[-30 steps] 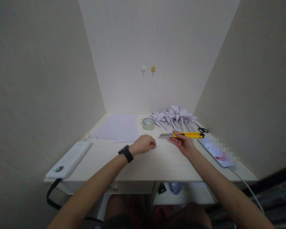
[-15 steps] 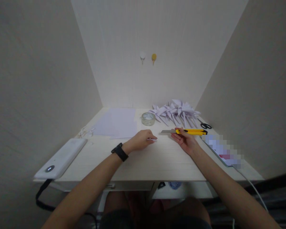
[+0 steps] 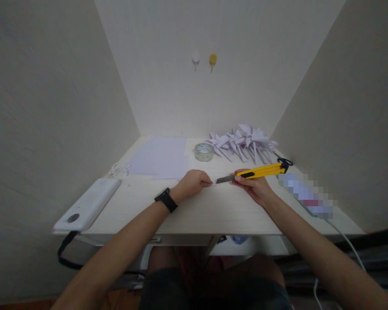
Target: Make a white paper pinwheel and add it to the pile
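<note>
Pale walls (image 3: 168,94) on three sides, white desk (image 3: 194,219) between them. White hook (image 3: 195,57) and yellow hook (image 3: 212,58) side by side on the back wall.

Right hand (image 3: 255,186): closed on the cutter (image 3: 261,171), thumb on the near side of its yellow body. Blade out, pointing left, slightly down; handle end tilted up to the right. Cutter sits over the desk, right of centre, in front of the pinwheels (image 3: 245,140).

Left hand (image 3: 194,184): fingers bunched in a narrow pinch on a small paper piece (image 3: 214,184); only a bit of it shows past the fingertips. Blade tip is right beside that bit; can't tell if they touch. Black watch (image 3: 166,199) on the left wrist.

Behind the left hand: overlapping paper sheets (image 3: 158,157), lying flat. Tape roll (image 3: 204,157) is between the sheets and the pinwheels, which are heaped at the back right. Scissors (image 3: 285,162) just beyond the cutter's handle end. Phone (image 3: 307,196) at right, screen pixelated, cable (image 3: 347,243) running off the desk edge. White device (image 3: 88,204) at the left edge, black strap (image 3: 66,258) hanging below.
</note>
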### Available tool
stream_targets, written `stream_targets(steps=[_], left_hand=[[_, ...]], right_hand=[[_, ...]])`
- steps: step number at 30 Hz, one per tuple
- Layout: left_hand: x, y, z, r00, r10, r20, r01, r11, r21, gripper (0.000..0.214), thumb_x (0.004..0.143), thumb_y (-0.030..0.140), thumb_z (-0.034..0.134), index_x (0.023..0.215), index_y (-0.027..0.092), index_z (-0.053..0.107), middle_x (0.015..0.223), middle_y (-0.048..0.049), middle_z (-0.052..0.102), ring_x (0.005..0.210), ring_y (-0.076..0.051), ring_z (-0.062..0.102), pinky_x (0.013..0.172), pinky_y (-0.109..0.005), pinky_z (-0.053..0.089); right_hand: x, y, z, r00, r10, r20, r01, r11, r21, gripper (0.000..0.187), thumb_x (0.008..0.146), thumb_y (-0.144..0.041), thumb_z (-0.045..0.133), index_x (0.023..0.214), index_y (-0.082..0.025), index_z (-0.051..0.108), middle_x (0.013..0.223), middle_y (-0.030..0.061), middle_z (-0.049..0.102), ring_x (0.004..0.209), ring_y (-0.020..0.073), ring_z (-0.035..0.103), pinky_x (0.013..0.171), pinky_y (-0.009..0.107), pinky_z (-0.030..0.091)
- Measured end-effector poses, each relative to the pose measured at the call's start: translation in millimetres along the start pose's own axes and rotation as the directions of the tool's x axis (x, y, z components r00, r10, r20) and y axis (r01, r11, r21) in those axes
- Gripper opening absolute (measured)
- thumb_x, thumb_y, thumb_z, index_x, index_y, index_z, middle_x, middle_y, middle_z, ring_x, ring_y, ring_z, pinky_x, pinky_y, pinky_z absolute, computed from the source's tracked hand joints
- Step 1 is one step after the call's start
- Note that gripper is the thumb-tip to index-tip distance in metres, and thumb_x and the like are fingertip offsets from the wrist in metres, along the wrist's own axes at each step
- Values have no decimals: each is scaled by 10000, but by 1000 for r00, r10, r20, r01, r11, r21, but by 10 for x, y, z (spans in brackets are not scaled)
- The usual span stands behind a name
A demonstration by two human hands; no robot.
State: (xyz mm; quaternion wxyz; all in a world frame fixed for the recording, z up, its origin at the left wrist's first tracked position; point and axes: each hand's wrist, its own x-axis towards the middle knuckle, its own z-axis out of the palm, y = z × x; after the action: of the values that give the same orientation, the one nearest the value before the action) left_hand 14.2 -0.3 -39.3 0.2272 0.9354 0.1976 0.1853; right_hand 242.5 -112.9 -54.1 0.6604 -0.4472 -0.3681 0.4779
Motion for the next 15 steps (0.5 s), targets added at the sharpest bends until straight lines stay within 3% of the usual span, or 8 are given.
stream_targets(steps=[6,15], left_hand=[[12,-7,27,1000,10,0,-10,997,-71,185,816,135,627,862,191,797,934,-65,773,884,-195,694,834,-282,486],[6,81,-28,998,-49,35,51,997,-55,183,785,95,649,844,184,799,879,-51,778,852,-194,702,798,-275,474]], right_hand=[[-22,19,42,999,-26,27,28,997,-74,368,523,-277,931,832,-200,747,766,-2,724,714,181,706,794,375,620],[-43,79,33,985,-170,-14,157,935,-317,428,534,-371,925,877,-193,742,744,40,742,697,213,689,711,352,566]])
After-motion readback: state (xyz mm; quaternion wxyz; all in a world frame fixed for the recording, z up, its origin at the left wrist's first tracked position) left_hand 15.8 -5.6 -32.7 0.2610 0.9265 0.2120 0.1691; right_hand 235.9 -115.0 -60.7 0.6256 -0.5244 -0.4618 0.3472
